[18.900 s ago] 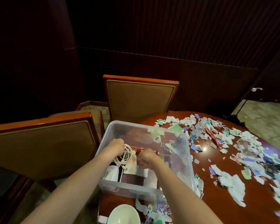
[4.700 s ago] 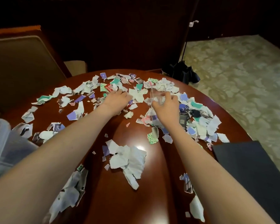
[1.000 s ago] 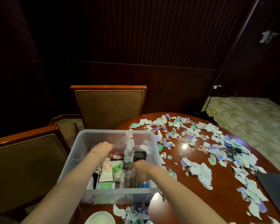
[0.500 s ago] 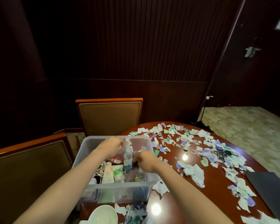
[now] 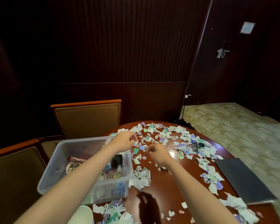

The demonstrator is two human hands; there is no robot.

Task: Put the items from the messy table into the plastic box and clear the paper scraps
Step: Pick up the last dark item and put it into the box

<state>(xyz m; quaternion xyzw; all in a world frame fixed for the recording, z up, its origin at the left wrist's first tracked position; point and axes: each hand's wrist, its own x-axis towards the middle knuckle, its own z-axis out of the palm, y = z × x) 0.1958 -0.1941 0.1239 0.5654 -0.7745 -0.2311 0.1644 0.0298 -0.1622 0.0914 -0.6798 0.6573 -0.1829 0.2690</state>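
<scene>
Head view: rounded, glossy dark-wood table (image 5: 160, 188) strewn with torn paper scraps (image 5: 162, 136) in white, green and purple. At its left edge sits the clear rectangular plastic box (image 5: 55, 167), holding a coiled white cord (image 5: 71, 165), a red packet (image 5: 75, 159) and a black jar (image 5: 116, 160). Left hand (image 5: 124, 141) and right hand (image 5: 158, 153) hover by its far right corner, fingers curled; whether they hold anything I cannot tell.

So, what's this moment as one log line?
left hand: curled over scraps | right hand: curled over table | grip: unclear | box: part filled | keys: on table

Both forearms extended; left hand (image 5: 124, 141), right hand (image 5: 158, 153) fingers curled.
</scene>
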